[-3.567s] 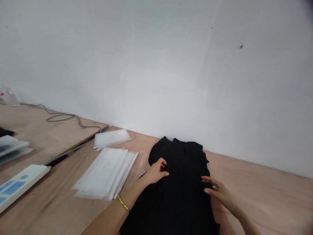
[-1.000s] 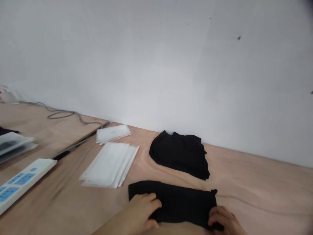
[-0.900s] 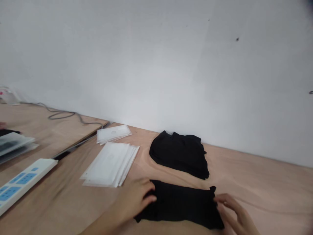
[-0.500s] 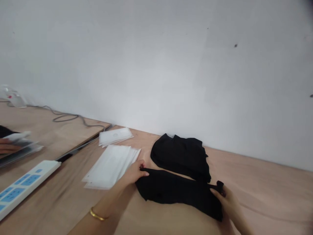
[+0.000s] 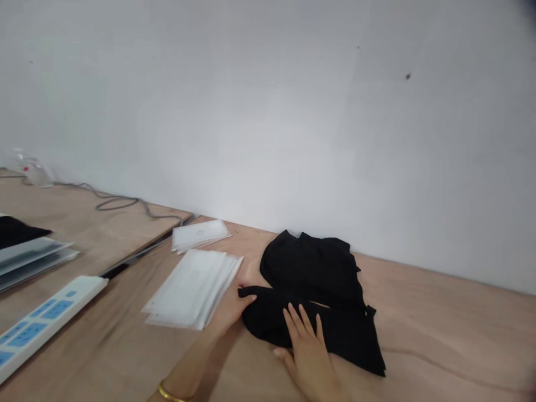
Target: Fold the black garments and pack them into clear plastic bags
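Observation:
A piece of black cloth (image 5: 352, 338) lies spread on the wooden table in front of me. My left hand (image 5: 234, 304) pinches its left end between thumb and fingers; part of those fingers is hidden. My right hand (image 5: 307, 346) rests flat on the middle of this cloth, fingers spread. Just behind it lies a second black cloth piece (image 5: 312, 268), folded or stacked, whose near edge meets the front piece. Beside my left hand are several flat clear plastic bags (image 5: 188, 287) in an overlapping pile.
More plastic bags (image 5: 201, 234) lie farther back. A white power strip (image 5: 46, 324) with blue sockets is at the left. Beyond a gap between tables are other plastic bags (image 5: 37, 254), black cloth (image 5: 19, 230) and a grey cable (image 5: 117, 201). A pale wall (image 5: 268, 111) stands behind.
My right hand has let go of the cloth's right end and moved left, onto its middle. The cloth now lies flatter. A hand at the far left has gone out of view.

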Available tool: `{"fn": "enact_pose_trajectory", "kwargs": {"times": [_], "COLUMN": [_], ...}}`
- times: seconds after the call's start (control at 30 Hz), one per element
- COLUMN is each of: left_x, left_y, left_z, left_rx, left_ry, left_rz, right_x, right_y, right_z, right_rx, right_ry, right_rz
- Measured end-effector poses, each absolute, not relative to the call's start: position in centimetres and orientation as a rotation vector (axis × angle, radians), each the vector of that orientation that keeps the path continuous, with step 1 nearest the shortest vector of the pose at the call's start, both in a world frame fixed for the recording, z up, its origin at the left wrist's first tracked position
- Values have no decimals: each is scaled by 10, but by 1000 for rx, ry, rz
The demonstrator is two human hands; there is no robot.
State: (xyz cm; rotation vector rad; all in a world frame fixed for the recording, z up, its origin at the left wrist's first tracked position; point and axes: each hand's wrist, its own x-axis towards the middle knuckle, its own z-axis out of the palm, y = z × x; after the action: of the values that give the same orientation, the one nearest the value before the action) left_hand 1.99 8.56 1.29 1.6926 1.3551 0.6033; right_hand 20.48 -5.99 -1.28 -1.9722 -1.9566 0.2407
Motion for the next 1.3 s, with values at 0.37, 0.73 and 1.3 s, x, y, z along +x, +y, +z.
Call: {"fn": "enact_pose_trajectory", "kwargs": {"times": [0.37, 0.73, 1.3], "left_x": [90, 71, 67], "left_y": [24, -10, -24], "left_z": [32, -9, -15], "left_rx": [1586, 2191, 2199], "left_ry": [823, 820, 849], "left_rz": [782, 679, 747], "right_x": [206, 251, 260], "right_y": [-69, -75, 0], "right_z": [-20, -16, 3], "right_rx": [-2074, -1743, -1944], "right_ry": [-1997, -1108, -1431], "right_rz": [224, 614, 241]}}
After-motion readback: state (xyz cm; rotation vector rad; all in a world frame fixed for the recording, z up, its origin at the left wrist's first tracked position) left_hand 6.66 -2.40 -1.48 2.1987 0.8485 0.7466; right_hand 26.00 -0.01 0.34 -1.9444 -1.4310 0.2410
